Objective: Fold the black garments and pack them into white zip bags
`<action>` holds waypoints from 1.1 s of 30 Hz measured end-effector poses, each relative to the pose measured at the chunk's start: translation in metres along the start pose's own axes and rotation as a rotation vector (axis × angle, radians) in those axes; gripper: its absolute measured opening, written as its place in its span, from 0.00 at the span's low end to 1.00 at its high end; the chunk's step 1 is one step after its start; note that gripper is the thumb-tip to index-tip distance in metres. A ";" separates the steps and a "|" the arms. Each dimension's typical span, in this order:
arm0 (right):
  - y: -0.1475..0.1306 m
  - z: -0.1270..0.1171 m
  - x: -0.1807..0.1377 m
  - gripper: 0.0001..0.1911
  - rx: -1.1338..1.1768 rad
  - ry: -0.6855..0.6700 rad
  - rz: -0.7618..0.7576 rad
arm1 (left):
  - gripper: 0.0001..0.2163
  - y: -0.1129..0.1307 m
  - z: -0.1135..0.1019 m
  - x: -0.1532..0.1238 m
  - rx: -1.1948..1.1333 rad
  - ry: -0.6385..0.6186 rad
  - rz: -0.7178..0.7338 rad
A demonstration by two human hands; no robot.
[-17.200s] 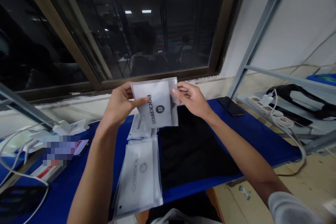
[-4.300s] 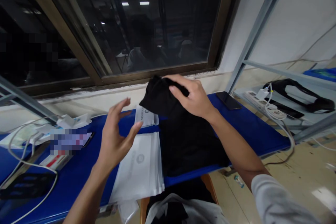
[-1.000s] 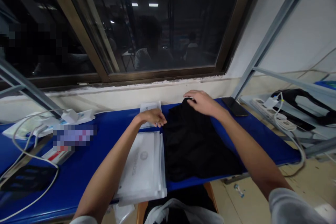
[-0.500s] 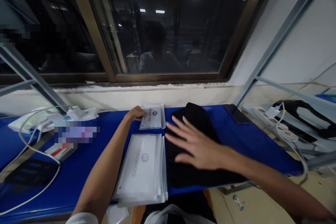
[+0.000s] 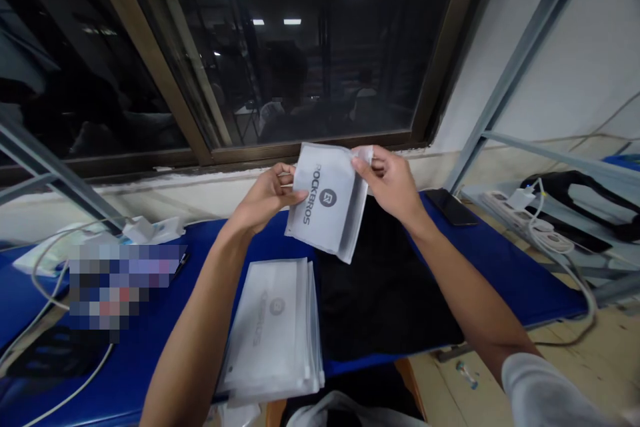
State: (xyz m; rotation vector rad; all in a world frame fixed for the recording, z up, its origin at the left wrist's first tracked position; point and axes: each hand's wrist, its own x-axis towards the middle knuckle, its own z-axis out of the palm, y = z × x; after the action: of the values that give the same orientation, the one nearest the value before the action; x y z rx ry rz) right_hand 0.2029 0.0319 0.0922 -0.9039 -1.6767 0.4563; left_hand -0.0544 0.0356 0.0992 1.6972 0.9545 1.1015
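One pouch (image 5: 325,210), left hand (image 5: 263,200), right hand (image 5: 395,183)

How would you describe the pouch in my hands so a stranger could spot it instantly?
Below the dark window, above the blue table, the small pouch is held between the left hand and the right hand. Unlike the stack of larger pouches lying flat beside the black cloth, it is smaller and the only one off the table.
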 end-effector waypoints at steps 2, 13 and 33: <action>-0.006 -0.006 -0.001 0.24 -0.089 0.087 -0.080 | 0.29 0.003 0.011 -0.001 0.106 0.106 0.135; -0.021 0.021 -0.020 0.27 -0.618 -0.017 -0.237 | 0.07 0.038 0.062 -0.030 0.662 0.035 0.380; -0.046 -0.040 -0.018 0.29 -0.246 -0.503 -0.171 | 0.02 0.033 -0.011 -0.002 0.250 0.888 0.666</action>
State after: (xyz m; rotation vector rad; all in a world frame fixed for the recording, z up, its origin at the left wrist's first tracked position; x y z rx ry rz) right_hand 0.2274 -0.0165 0.1252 -0.8548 -2.2896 0.3851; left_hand -0.0609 0.0260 0.1316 1.7796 1.0912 2.3837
